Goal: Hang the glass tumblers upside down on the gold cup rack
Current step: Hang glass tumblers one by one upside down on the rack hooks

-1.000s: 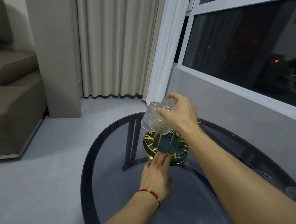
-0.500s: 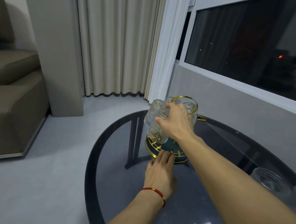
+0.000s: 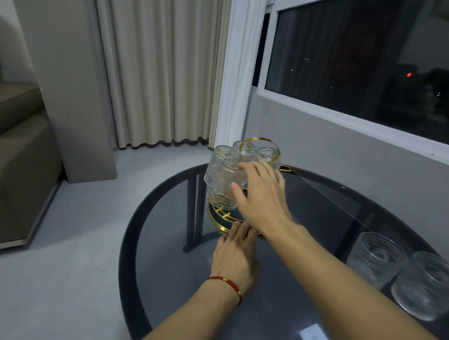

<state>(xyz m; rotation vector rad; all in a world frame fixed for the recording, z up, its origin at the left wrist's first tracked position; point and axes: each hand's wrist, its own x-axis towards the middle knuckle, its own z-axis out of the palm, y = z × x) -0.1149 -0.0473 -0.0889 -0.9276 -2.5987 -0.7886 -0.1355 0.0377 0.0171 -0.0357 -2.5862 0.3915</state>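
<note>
The gold cup rack (image 3: pixel 219 218) stands at the far side of the round glass table (image 3: pixel 160 258), its gold loop handle (image 3: pixel 259 141) on top. Several clear patterned tumblers hang on it upside down; the nearest one (image 3: pixel 223 188) is at the front left. My right hand (image 3: pixel 261 198) is beside that tumbler with fingers spread, thumb close to the glass, not gripping it. My left hand (image 3: pixel 235 252) lies flat on the table, fingertips against the rack's base. Two more tumblers (image 3: pixel 375 260) (image 3: pixel 426 284) stand upright at the table's right edge.
A brown sofa (image 3: pixel 13 170) is on the left across the grey floor. Beige curtains (image 3: pixel 158 73) and a dark window (image 3: pixel 369 55) lie behind the table. The table's dark rim (image 3: pixel 132 232) curves close on the left.
My right hand lowered the tumbler onto the rack's front left peg and opened its fingers. The view shifted, bringing the two standing tumblers into sight. My left hand stayed at the base.
</note>
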